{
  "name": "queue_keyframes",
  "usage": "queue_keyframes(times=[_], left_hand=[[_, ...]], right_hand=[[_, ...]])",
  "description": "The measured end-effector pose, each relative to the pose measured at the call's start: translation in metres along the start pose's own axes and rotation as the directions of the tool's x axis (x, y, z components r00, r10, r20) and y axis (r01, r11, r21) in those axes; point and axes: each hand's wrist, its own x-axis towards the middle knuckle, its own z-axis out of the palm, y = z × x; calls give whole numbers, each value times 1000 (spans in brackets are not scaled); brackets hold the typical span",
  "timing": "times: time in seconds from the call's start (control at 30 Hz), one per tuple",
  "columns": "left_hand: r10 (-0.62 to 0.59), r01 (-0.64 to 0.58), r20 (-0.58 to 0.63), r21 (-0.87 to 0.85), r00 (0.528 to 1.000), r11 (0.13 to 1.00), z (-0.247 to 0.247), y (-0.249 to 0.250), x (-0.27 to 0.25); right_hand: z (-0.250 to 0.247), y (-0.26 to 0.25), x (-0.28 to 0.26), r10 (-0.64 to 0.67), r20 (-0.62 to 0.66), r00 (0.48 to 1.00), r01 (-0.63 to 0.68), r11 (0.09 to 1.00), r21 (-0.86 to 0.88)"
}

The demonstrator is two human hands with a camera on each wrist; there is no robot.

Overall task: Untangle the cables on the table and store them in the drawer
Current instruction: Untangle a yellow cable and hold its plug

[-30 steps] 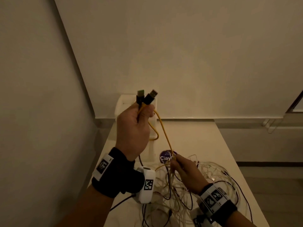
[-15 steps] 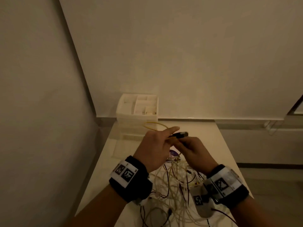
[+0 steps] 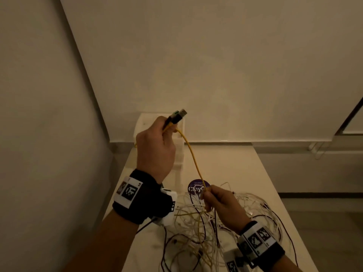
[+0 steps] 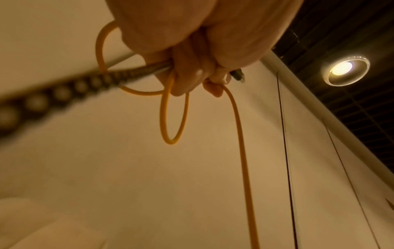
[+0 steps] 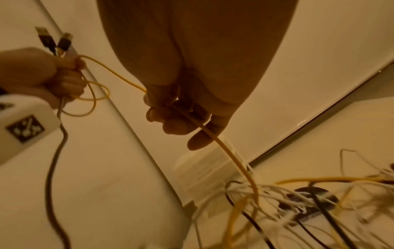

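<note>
- Yellow cable [image 3: 193, 157], gripped at both ends of a taut span: the left hand [image 3: 155, 148] is raised in a fist, fingers curled round its coiled loops, with two USB plugs [image 3: 177, 115] poking out above the knuckles.
- Right hand [image 3: 222, 205], held low over the table [image 3: 235, 165], pinches the same cable between thumb and curled fingers.
- Below it, the cable runs into a tangle of white and dark cables [image 3: 196, 232].
- A white drawer unit [image 3: 179, 146] stands against the wall behind the raised fist.
</note>
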Motion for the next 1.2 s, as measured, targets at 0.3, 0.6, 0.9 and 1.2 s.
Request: queue_keyframes(times=[0.3, 0.6, 0.9, 1.2], left_hand=[[-181, 163, -141, -128, 973, 978, -32, -19, -4], [-15, 52, 331, -104, 944, 993, -25, -9, -38], [-78, 103, 547, -16, 833, 995, 5, -18, -58], [-79, 146, 480, -103, 874, 984, -19, -21, -49]], right_hand=[[20, 33, -11, 60, -39, 997, -65, 987, -150], [12, -38, 1, -75, -139, 987, 67, 996, -61], [-1, -79, 4, -183, -155, 971, 185, 983, -3], [9, -42, -47, -15, -123, 992, 33, 988, 150]])
